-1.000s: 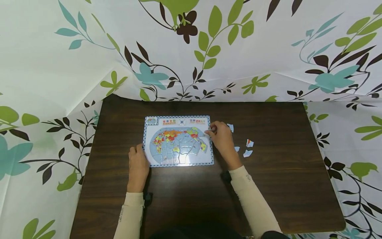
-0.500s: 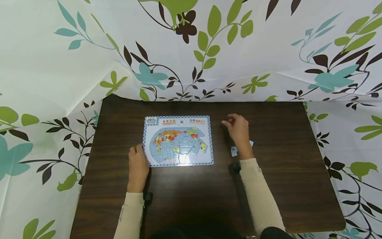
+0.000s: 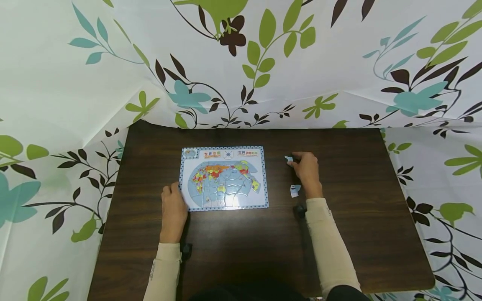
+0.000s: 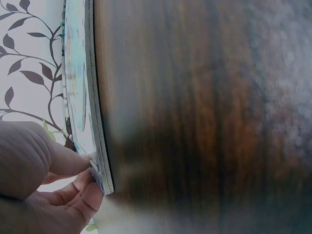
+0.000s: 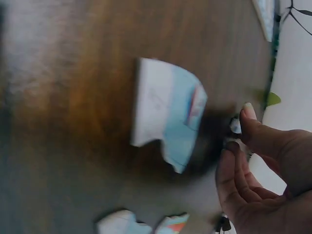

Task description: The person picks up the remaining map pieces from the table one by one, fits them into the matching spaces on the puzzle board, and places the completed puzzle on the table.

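A world map jigsaw puzzle board (image 3: pixel 226 155) lies on the table, with a few map areas at its right side unfilled. My left hand (image 3: pixel 174 212) holds its left edge, thumb and fingers at the board's edge in the left wrist view. To the right of the board, my right hand (image 3: pixel 308 172) has curled fingers and pinches a small light blue puzzle piece (image 3: pixel 289 159); only a sliver of it shows between thumb and fingertips in the right wrist view. Nearer me lies a white and blue puzzle piece (image 5: pixel 165 109) with a red mark.
Two more loose pieces, a white and blue one (image 5: pixel 119 223) and one with an orange-red patch (image 5: pixel 173 224), lie nearby; the arm hides them in the head view. The dark wooden table (image 3: pixel 361 217) backs onto a leaf-patterned cloth (image 3: pixel 324 54).
My right hand has left the board's right edge, moved right, then lowered to the small blue piece and taken hold of it. My left hand stays at the board's left edge.
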`<state>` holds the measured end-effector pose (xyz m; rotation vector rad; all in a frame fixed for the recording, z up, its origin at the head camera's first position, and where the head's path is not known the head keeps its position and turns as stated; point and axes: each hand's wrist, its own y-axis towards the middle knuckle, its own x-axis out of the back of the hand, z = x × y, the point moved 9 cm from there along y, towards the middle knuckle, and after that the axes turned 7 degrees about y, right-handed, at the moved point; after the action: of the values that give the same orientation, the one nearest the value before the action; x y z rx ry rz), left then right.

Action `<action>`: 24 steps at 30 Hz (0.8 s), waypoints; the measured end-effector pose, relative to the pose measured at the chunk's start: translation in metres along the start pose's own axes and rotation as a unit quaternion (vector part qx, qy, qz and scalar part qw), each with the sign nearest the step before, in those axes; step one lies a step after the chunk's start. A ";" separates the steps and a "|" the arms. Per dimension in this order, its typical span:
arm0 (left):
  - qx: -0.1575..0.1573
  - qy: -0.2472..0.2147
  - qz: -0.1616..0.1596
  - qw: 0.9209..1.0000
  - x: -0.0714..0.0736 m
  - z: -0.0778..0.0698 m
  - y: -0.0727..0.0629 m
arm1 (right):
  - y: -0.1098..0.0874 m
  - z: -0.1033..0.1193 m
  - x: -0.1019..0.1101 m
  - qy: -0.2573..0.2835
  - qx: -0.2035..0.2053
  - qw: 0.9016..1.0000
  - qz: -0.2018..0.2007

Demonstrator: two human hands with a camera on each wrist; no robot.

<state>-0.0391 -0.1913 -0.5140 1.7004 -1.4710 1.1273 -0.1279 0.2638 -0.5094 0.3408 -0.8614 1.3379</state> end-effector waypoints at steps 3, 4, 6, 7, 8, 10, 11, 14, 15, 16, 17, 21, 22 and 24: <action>0.003 0.000 0.005 1.000 -0.001 0.002 0.000 | 0.000 -0.002 -0.002 0.004 0.001 1.000 -0.010; 0.003 0.000 0.006 1.000 -0.001 0.002 0.001 | -0.001 -0.002 -0.003 0.004 0.001 1.000 -0.015; 0.004 0.000 0.006 1.000 -0.001 0.003 0.001 | 0.000 -0.003 -0.003 0.005 0.001 1.000 -0.024; 0.005 0.001 0.006 1.000 -0.001 0.003 0.000 | 0.000 -0.003 -0.003 0.004 0.002 1.000 -0.026; 0.006 0.001 0.007 1.000 -0.001 0.003 0.000 | 0.000 -0.002 -0.004 0.002 0.004 1.000 -0.028; 0.007 0.000 0.006 1.000 -0.001 0.003 0.000 | 0.001 -0.002 -0.004 -0.001 0.008 0.999 -0.032; 0.008 0.001 0.006 1.000 -0.001 0.003 0.000 | 0.001 -0.002 -0.004 -0.004 0.012 0.999 -0.035; 0.010 0.002 0.005 1.000 -0.001 0.004 -0.001 | 0.001 0.000 -0.003 -0.011 0.021 0.999 -0.041; 0.010 0.001 0.005 1.000 -0.001 0.004 -0.001 | 0.001 0.001 -0.002 -0.013 0.024 0.999 -0.044; 0.011 0.002 0.007 1.000 -0.001 0.004 -0.001 | 0.000 0.002 -0.001 -0.013 0.026 0.998 -0.048; 0.012 0.001 0.008 1.000 -0.002 0.004 -0.001 | 0.000 0.002 0.000 -0.012 0.028 0.998 -0.051; 0.012 0.001 0.016 1.000 -0.002 0.002 -0.001 | -0.001 0.007 0.003 0.007 0.038 0.997 -0.065; 0.011 0.001 0.017 1.000 -0.002 0.002 0.000 | -0.002 0.009 0.004 0.015 0.039 0.997 -0.066; 0.010 0.001 0.017 1.000 -0.003 0.001 0.000 | -0.002 0.013 0.004 0.032 0.038 0.997 -0.064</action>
<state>-0.0391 -0.1915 -0.5171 1.6925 -1.4966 1.1643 -0.1307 0.2579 -0.4975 0.4041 -0.7251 1.2574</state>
